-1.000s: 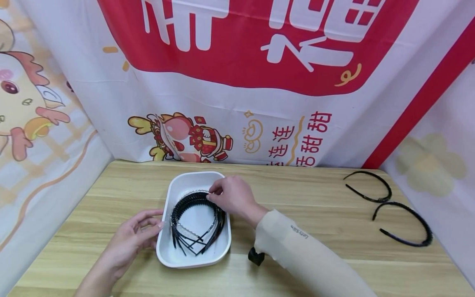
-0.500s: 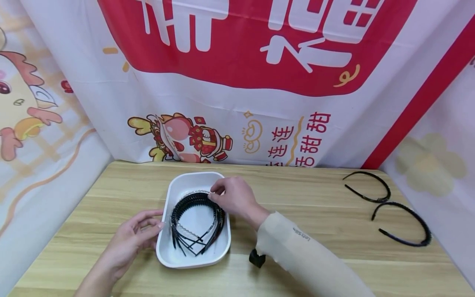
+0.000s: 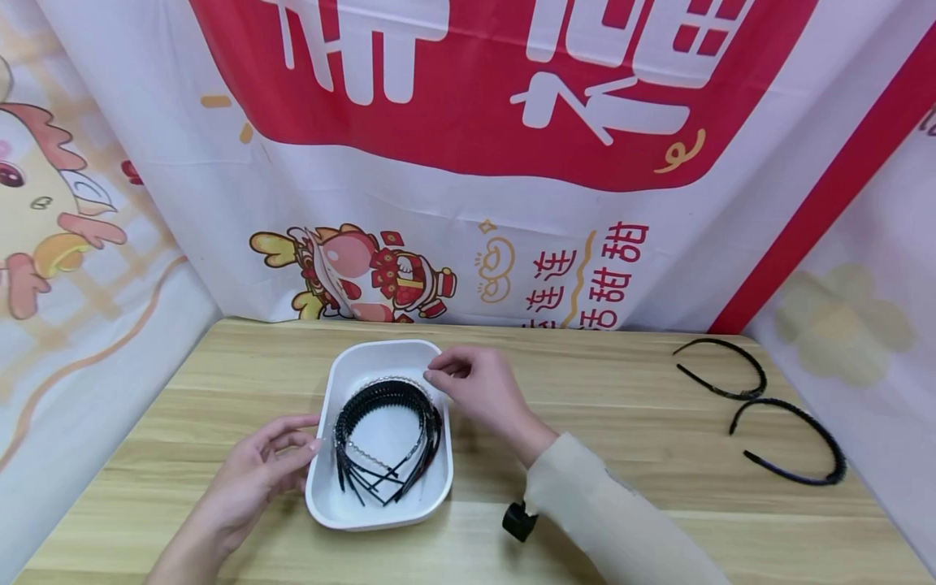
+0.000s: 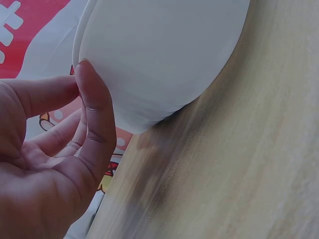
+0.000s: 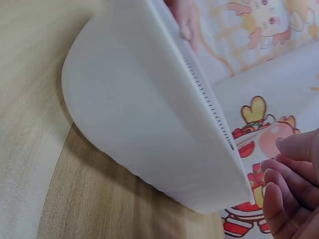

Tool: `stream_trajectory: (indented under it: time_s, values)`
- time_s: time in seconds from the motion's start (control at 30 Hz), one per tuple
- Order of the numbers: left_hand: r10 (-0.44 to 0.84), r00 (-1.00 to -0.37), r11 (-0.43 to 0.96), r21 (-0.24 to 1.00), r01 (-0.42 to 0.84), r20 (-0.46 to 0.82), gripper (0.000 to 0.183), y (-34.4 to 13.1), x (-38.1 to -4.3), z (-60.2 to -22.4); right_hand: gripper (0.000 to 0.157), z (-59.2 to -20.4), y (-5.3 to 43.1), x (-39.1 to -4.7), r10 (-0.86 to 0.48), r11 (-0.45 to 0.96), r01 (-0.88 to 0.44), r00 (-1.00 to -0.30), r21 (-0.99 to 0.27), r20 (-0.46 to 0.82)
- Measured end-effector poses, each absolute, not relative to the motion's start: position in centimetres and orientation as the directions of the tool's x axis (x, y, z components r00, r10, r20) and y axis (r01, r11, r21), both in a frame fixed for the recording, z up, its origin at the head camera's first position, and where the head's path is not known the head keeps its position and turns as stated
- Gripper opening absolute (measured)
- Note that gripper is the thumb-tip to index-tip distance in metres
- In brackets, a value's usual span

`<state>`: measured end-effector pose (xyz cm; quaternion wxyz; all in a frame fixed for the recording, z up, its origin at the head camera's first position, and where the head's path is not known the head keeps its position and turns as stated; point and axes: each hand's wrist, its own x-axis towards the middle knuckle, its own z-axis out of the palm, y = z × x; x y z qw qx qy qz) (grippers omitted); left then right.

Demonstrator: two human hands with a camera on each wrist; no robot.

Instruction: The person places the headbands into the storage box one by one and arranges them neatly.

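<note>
A white basin (image 3: 380, 520) stands on the table, holding several black headbands (image 3: 386, 392) and a clear, beaded-looking one (image 3: 369, 457). The left hand (image 3: 259, 467) is beside the basin's left side, fingers bent and relaxed; in the left wrist view the thumb (image 4: 95, 114) touches the outer wall near the rim. The right hand (image 3: 486, 394) hovers by the basin's upper right rim, apart from the headbands. In the right wrist view its fingers (image 5: 276, 204) are loosely curled with nothing visible between them.
Two black headbands, a far one (image 3: 756, 382) and a nearer one (image 3: 834, 455), lie at the table's right side. Printed cloth (image 3: 468, 162) hangs behind and at both sides. A small black item (image 3: 519, 520) is by the right sleeve.
The right hand has let go of the headbands and shifted up and right, off them to the basin's rim. The left hand stays at the basin's left side.
</note>
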<state>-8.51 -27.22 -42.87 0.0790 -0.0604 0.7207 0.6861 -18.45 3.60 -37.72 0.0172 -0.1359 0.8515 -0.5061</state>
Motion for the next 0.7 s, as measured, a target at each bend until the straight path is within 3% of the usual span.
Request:
stream_trajectory:
  time_s: [0.27,0.7]
  values:
    - [0.021,-0.982,0.064,0.980,-0.188,-0.190,0.039,-27.2,-8.5,-42.8,0.006,-37.5,6.3,-17.3,-0.160,0.367,-0.166,-0.981,-0.915,0.113]
    - [0.038,-0.985,0.052,0.984,-0.168,-0.170,0.035,-27.2,-8.6,-43.1,0.015,-39.5,13.3,-16.2,0.019,0.314,0.026,-1.000,-0.949,-0.021]
